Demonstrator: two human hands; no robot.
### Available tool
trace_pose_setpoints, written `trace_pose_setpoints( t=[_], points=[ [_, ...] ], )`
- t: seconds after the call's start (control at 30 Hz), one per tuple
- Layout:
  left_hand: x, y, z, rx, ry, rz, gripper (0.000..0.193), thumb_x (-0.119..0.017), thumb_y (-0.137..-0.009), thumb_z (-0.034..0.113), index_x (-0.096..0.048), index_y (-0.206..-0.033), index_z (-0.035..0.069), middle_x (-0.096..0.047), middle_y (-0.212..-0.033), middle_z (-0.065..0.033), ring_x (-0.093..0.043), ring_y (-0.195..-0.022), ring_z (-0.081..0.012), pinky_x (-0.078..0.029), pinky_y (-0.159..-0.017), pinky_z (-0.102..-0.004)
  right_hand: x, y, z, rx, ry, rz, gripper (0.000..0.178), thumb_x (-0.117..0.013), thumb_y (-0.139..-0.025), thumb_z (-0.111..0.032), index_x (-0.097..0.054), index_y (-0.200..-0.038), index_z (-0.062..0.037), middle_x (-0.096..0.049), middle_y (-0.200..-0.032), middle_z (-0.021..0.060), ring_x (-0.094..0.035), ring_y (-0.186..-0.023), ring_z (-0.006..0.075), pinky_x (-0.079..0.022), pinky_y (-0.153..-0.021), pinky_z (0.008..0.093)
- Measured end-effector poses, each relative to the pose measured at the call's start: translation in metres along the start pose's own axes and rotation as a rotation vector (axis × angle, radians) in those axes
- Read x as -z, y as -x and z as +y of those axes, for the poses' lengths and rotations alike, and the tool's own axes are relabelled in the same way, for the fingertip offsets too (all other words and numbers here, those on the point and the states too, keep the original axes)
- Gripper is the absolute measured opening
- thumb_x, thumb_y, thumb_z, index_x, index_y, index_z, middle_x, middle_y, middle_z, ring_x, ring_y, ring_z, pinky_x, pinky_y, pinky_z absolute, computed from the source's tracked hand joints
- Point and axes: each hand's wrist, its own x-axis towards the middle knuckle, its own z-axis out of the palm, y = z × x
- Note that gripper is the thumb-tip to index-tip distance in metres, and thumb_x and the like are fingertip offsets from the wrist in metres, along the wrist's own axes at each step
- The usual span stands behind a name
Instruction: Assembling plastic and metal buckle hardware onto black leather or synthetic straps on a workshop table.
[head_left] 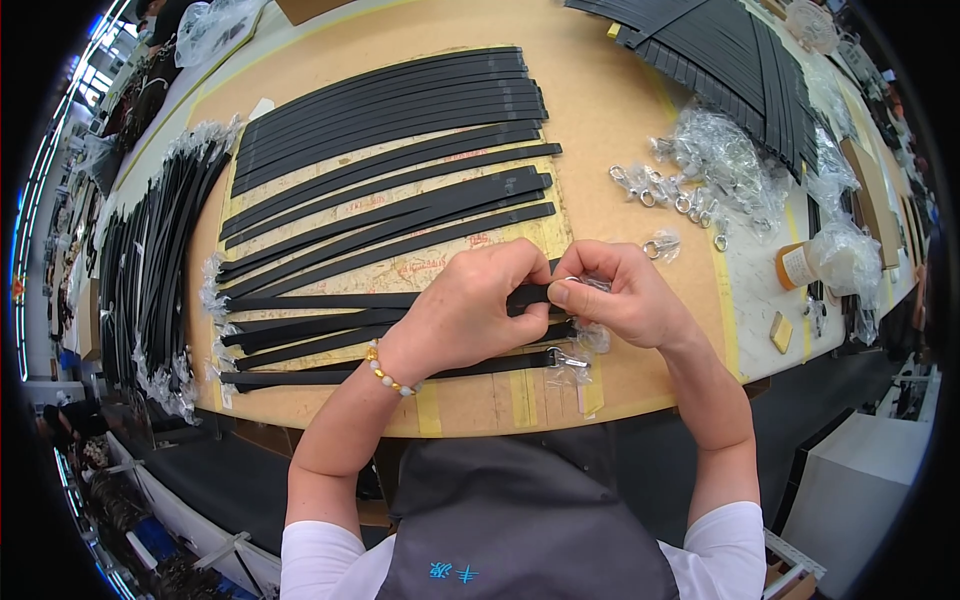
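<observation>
Between my hands is the end of a black strap (pixel 528 296). My left hand (pixel 470 305) has its fingers closed round this strap, with a beaded bracelet on the wrist. My right hand (pixel 630 298) pinches a metal ring fitting (pixel 574 282) in clear plastic wrap at the strap's tip; the fingers partly cover it. Below the hands, a strap with a wrapped metal clasp (pixel 568 360) lies near the table's front edge. Several other black straps (pixel 400 240) lie side by side on the yellowed, marked board beyond my left hand.
Wrapped ring fittings (pixel 690 205) lie at the right beside a heap of clear plastic (pixel 725 150). Bundled black straps (pixel 165 250) hang over the left side. Another strap stack (pixel 720 60) is at the far right. An orange-brown labelled container (pixel 793 266) and yellow block (pixel 780 332) stand near the right edge.
</observation>
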Motion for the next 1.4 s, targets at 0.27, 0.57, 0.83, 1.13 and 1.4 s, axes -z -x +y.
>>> trace_pose_setpoints(
  t=[0.27,0.57,0.83,1.13,1.4],
  points=[
    [-0.001,0.001,-0.002,-0.024,-0.013,0.006,0.021,-0.073,-0.076,0.002,-0.058,-0.092,0.001,-0.067,-0.082,-0.0153,-0.068,-0.076,-0.0327,-0.055,-0.067,-0.0397,-0.002,0.001,-0.004,0.033,0.127,0.018,0.02,-0.071,-0.095,-0.018,-0.067,-0.091,0.0004,-0.062,-0.076,-0.0031,-0.05,-0.071,0.0035,-0.041,-0.061,0.0238],
    [0.001,-0.001,0.007,0.053,0.092,-0.006,0.037,-0.071,-0.075,-0.004,-0.064,-0.11,0.002,-0.056,-0.078,-0.0031,-0.054,-0.067,-0.0117,-0.048,-0.061,-0.0253,-0.013,-0.003,0.008,0.159,0.192,0.109,0.018,-0.069,-0.093,-0.016,-0.065,-0.092,0.001,-0.06,-0.073,-0.0005,-0.047,-0.067,0.0046,-0.04,-0.057,0.0261],
    [0.013,0.001,0.007,0.175,0.355,-0.105,0.044,-0.057,-0.078,-0.008,-0.056,-0.122,-0.002,-0.058,-0.088,-0.0011,-0.053,-0.077,-0.0054,-0.045,-0.066,-0.0216,-0.005,-0.007,0.017,0.198,-0.068,0.011,0.02,-0.07,-0.098,-0.02,-0.065,-0.092,-0.0025,-0.058,-0.077,-0.0042,-0.049,-0.069,0.0033,-0.04,-0.058,0.0238],
    [0.026,-0.006,0.005,0.229,0.331,-0.156,0.02,-0.067,-0.084,0.003,-0.062,-0.103,-0.004,-0.06,-0.084,-0.0028,-0.052,-0.078,-0.006,-0.045,-0.069,-0.0221,0.012,-0.003,0.001,-0.031,-0.219,-0.167,0.02,-0.071,-0.099,-0.023,-0.064,-0.103,-0.0035,-0.063,-0.083,-0.0026,-0.057,-0.071,0.0036,-0.047,-0.061,0.0204],
    [0.012,-0.004,-0.006,0.218,0.389,-0.202,0.021,-0.072,-0.089,0.012,-0.063,-0.075,-0.001,-0.055,-0.064,0.0021,-0.041,-0.057,-0.0045,-0.032,-0.05,-0.0249,0.008,-0.003,0.007,-0.004,-0.146,-0.171,0.02,-0.07,-0.099,-0.021,-0.065,-0.1,-0.0026,-0.064,-0.084,-0.003,-0.059,-0.073,0.0039,-0.048,-0.062,0.0213]
  ],
)
